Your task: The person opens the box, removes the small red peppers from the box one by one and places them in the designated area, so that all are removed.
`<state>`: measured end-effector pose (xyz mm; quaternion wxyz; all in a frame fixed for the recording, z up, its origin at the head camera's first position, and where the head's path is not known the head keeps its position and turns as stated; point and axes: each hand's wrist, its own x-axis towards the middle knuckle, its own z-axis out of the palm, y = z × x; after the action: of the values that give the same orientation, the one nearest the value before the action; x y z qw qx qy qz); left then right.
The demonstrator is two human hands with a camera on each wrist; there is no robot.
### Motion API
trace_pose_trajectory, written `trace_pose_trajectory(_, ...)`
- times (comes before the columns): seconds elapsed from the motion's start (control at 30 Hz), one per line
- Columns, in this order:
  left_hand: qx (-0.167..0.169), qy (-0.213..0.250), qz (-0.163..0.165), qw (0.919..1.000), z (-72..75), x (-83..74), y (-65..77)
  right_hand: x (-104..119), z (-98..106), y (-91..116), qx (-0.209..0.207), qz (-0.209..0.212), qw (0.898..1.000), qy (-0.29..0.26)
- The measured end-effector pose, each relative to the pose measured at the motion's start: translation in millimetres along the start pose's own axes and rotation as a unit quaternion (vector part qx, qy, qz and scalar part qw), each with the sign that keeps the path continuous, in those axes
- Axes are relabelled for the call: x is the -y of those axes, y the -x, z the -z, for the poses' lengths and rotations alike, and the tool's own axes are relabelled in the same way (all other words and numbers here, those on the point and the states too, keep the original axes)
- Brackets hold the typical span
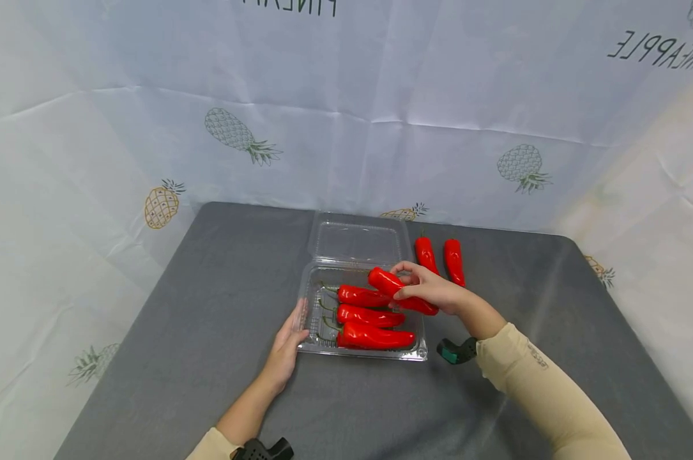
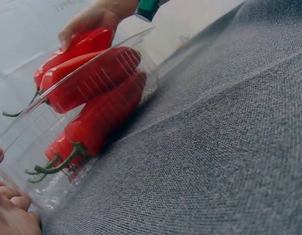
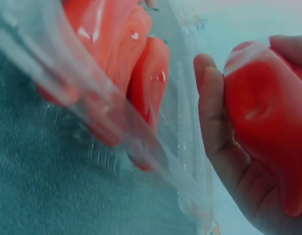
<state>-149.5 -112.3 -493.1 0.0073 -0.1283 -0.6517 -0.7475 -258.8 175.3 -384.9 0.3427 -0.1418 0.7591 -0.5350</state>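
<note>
A clear plastic container [image 1: 317, 345] lies on the table, its bottom tray nearer me and its lid [image 1: 357, 239] folded back flat behind. Three red peppers with green stems lie side by side in the tray, the nearest pepper [image 1: 375, 336] along the front wall. My left hand [image 1: 285, 348] grips the tray's left wall, thumb and fingers at the rim. Over the tray's back right part, my right hand [image 1: 429, 291] holds another red pepper [image 3: 264, 103], thumb and fingers around its sides. In the left wrist view this held pepper [image 2: 87, 41] shows behind the tray wall.
Two more red peppers lie on the grey table [image 1: 220, 287] behind my right hand, a left one [image 1: 425, 252] close to the lid and a right one [image 1: 454, 260]. A white curtain [image 1: 346, 160] with pineapple prints hangs along the table's back edge.
</note>
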Motion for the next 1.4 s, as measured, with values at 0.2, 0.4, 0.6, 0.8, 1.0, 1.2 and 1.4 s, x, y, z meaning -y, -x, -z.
trace_pose_trajectory(0.2,-0.002,-0.003,0.005,1.0,-0.3,-0.8,0.1,-7.4,11.7,8.0,-0.045,-0.005,0.999,-0.007)
trace_pose_trajectory(0.4,-0.001,0.001,-0.006,1.0,0.0,0.1,-0.7,-17.5,21.0,16.3,-0.081,0.007,0.996,-0.042)
trace_pose_trajectory(0.6,0.004,0.002,-0.002,1.0,-0.4,1.4,-1.1,-29.0,27.2,22.9,-0.093,0.005,0.992,-0.082)
trace_pose_trajectory(0.8,0.003,0.005,0.008,1.0,-0.3,0.7,-0.6,-40.8,38.3,28.3,-0.135,-0.009,0.977,-0.164)
trace_pose_trajectory(1.0,0.002,0.006,0.01,0.9999,1.8,0.7,-0.2,-47.3,52.3,34.7,-0.163,-0.008,0.955,-0.246)
trace_pose_trajectory(1.2,0.003,0.007,0.009,0.9999,1.4,0.5,-0.5,-52.5,70.9,39.9,-0.199,-0.007,0.934,-0.296)
trace_pose_trajectory(1.4,0.001,0.005,0.011,0.9999,1.1,0.5,-0.3,-58.7,92.1,46.8,-0.22,0.028,0.923,-0.314)
